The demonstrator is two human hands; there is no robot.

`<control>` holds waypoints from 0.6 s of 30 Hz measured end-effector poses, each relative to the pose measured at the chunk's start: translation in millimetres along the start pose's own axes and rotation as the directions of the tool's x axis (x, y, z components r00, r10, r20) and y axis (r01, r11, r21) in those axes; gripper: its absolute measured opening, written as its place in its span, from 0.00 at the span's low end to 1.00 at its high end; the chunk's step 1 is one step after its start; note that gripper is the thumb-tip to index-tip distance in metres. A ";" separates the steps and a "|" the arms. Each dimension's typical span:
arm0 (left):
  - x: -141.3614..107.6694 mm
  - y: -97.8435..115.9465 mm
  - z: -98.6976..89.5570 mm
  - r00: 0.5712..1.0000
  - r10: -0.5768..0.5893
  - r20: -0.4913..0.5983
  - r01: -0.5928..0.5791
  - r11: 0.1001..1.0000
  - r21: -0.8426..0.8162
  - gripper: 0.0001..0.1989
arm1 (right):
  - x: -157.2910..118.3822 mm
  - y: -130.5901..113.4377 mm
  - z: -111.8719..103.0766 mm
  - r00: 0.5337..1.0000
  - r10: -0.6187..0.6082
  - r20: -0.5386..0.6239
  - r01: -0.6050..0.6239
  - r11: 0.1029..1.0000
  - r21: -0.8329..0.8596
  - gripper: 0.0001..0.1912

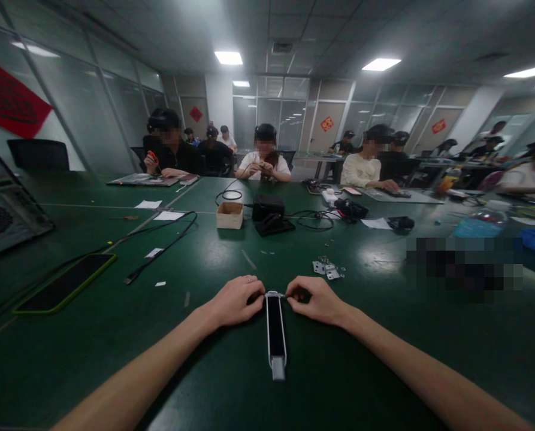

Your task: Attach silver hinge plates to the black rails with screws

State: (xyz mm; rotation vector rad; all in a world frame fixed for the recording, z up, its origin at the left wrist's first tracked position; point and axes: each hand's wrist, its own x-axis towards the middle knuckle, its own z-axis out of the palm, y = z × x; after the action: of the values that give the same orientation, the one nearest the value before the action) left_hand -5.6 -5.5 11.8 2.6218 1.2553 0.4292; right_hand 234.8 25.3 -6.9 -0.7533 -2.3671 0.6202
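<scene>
A long, narrow black piece with a pale metal rim (275, 329) lies on the green table in front of me, a silver block (278, 368) at its near end. A small silver crosspiece (274, 294) runs over its far end. My left hand (240, 300) is closed, thumb and fingers pinching at the left end of this crosspiece. At the opposite end, my right hand (316, 299) pinches with thumb and forefinger. The fingertips hide the exact grip. Just beyond my right hand are several small metal plates (326, 269) with tiny rings around them.
Left on the table lie a phone with a green edge (65, 284) and a black cable (163, 248). A small open box (230, 216) and a black device (268, 209) stand ahead. A bottle (480, 222) is at right. Several people sit across the table.
</scene>
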 end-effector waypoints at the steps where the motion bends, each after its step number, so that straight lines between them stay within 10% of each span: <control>1: -0.4 -0.2 0.0 1.000 0.001 -0.005 -0.001 1.000 0.002 0.06 | 0.2 -0.6 0.0 1.000 0.009 0.001 -0.009 1.000 0.001 0.05; 18: -0.2 -1.8 1.2 0.999 0.030 -0.013 -0.030 1.000 0.001 0.07 | 0.3 -4.1 4.4 0.998 0.043 -0.039 -0.043 0.999 0.008 0.06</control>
State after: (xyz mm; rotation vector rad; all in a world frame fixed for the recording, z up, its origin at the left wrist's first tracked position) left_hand -6.6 -4.7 10.1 2.6452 1.2218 0.4516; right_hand 230.3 21.4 -7.7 -0.8079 -2.3168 0.6261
